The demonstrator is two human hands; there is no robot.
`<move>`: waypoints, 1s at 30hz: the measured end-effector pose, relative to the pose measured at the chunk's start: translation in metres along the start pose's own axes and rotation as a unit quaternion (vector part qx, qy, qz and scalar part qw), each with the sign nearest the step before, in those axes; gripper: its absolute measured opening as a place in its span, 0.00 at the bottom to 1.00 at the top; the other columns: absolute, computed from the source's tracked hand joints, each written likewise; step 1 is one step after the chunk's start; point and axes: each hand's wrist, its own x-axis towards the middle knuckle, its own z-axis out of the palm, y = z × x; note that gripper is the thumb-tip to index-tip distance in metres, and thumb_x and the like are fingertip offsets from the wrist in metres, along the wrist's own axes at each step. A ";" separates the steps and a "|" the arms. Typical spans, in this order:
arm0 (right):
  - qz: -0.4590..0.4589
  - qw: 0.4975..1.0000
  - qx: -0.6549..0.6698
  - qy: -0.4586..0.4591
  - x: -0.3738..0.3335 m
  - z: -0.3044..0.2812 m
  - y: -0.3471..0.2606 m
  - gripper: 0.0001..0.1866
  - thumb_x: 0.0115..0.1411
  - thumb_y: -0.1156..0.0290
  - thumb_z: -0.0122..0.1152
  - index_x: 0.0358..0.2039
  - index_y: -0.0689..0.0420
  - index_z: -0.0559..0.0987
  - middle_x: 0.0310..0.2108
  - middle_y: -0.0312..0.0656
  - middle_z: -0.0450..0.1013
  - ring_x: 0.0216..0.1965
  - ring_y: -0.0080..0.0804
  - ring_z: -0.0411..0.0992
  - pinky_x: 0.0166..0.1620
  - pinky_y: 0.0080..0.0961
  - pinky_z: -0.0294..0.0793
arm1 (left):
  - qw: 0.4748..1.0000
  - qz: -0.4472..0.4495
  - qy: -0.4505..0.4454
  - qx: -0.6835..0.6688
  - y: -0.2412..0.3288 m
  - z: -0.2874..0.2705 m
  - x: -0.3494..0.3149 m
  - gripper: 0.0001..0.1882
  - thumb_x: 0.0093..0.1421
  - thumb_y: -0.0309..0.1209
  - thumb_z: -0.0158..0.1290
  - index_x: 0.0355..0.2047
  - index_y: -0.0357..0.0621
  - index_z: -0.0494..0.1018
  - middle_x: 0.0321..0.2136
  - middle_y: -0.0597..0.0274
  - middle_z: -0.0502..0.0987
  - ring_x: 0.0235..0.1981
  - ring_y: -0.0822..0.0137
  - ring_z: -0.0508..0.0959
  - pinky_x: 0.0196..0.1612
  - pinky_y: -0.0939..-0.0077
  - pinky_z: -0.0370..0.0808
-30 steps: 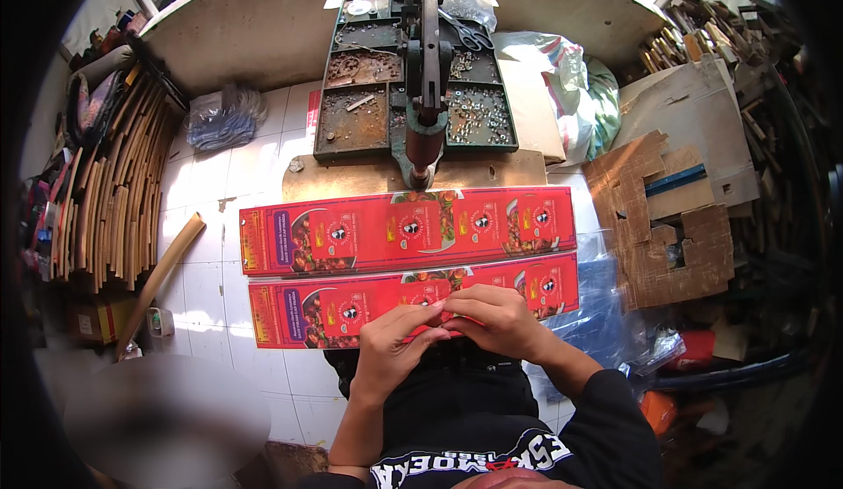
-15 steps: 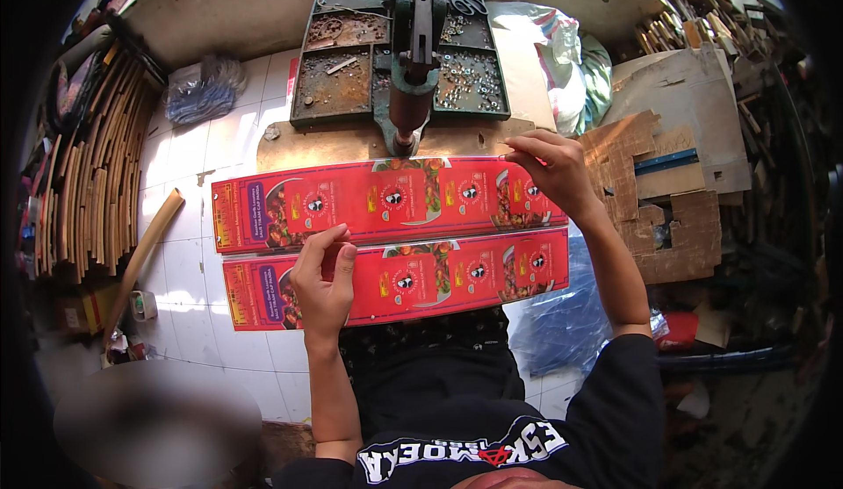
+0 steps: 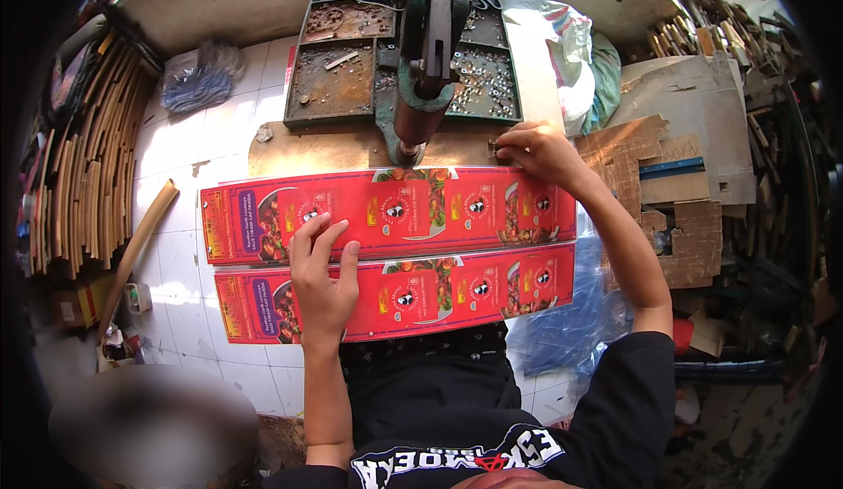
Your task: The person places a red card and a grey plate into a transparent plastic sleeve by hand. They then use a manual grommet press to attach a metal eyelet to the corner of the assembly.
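Two long red printed cardboard sheets lie flat side by side in front of me, the far sheet (image 3: 395,210) and the near sheet (image 3: 439,291). My left hand (image 3: 322,271) rests flat with fingers spread across the seam between them, left of the middle. My right hand (image 3: 537,151) reaches to the far sheet's upper right edge, its fingertips pinched on a small metal piece (image 3: 494,147) beside the base of the green press machine (image 3: 426,59). The press's round foot stands just beyond the far sheet's middle.
A rusty metal tray (image 3: 342,76) with compartments of small metal parts sits behind the press. Cardboard strips (image 3: 83,155) are stacked at the left, cut brown cardboard pieces (image 3: 667,182) at the right. A blue plastic sheet (image 3: 571,331) lies by my right knee on the white tiled floor.
A second ago both hands were together at the near sheet's edge. The right hand has reached up to the far sheet's upper right; the left hand has settled flat on the sheets.
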 end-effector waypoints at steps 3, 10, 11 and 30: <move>-0.003 1.000 -0.005 -0.004 0.002 0.000 -0.002 0.07 0.52 0.73 0.66 0.31 0.62 0.84 0.29 0.46 0.79 0.32 0.44 0.78 0.39 0.35 0.78 | 1.000 -0.002 -0.009 0.010 -0.003 0.001 0.000 0.11 0.57 0.24 0.60 0.41 0.39 0.79 0.47 0.53 0.74 0.49 0.55 0.74 0.51 0.63 0.73; -0.010 1.000 -0.021 -0.001 0.004 0.000 -0.008 0.06 0.51 0.73 0.66 0.29 0.62 0.83 0.27 0.47 0.78 0.29 0.45 0.78 0.37 0.36 0.78 | 1.000 -0.007 -0.015 -0.002 -0.005 0.001 0.001 0.11 0.56 0.24 0.60 0.41 0.39 0.79 0.47 0.53 0.75 0.48 0.55 0.74 0.51 0.64 0.73; -0.011 1.000 -0.022 -0.003 0.004 -0.001 -0.008 0.06 0.51 0.73 0.66 0.29 0.62 0.83 0.27 0.47 0.78 0.29 0.45 0.78 0.37 0.37 0.78 | 1.000 -0.007 -0.016 -0.002 -0.005 0.001 0.001 0.11 0.56 0.23 0.60 0.41 0.39 0.79 0.46 0.53 0.75 0.48 0.55 0.74 0.51 0.64 0.73; 0.004 0.999 -0.031 -0.024 0.006 0.000 -0.008 0.07 0.51 0.74 0.67 0.30 0.63 0.83 0.27 0.47 0.78 0.30 0.45 0.77 0.37 0.37 0.77 | 0.999 -0.016 -0.030 0.005 -0.006 0.001 0.001 0.10 0.57 0.23 0.58 0.41 0.38 0.79 0.47 0.52 0.76 0.50 0.54 0.76 0.53 0.64 0.74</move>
